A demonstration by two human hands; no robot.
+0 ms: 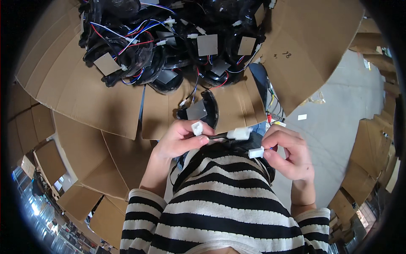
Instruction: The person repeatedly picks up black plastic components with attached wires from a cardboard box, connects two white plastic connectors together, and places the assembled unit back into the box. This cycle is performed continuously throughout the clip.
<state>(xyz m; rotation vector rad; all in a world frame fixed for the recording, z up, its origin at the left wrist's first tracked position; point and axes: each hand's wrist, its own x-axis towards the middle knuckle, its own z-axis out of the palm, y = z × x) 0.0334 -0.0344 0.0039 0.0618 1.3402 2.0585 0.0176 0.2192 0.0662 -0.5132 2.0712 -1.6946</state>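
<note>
Your right hand [292, 154] grips a small white plug [256, 153] between thumb and forefinger; its pale end points left, and a bit of blue wire [274, 148] shows by your fingertips. Just up and to the left of that plug, apart from it, sits a larger white connector [240, 133] at the end of a dark cable [218, 136]. Your left hand [179, 137] is closed on this cable, thumb pressed along it, and a third connector, a white socket [197, 128], stands over your left fingers. All three white pieces are in front of your waist, above your black-and-white striped top [228, 207].

Just beyond your left hand is a curved black part [210, 103] bearing a grey square plate [196, 110], set against the near flap [239, 106] of an open cardboard box. Farther from you, a heap of black parts [158, 63] fills the top of the view, with more grey plates, white connectors, and red, blue and white wires tangled among them. The left flap [80, 97] and the right flap [315, 55] spread wide; the right one carries a few handwritten marks.

Past your right hand, near the box's corner, you have a small red item [269, 118] among thin wires. A white slip [302, 117] lies on the grey floor [325, 139], and more cardboard [361, 156] stands along the far right.
</note>
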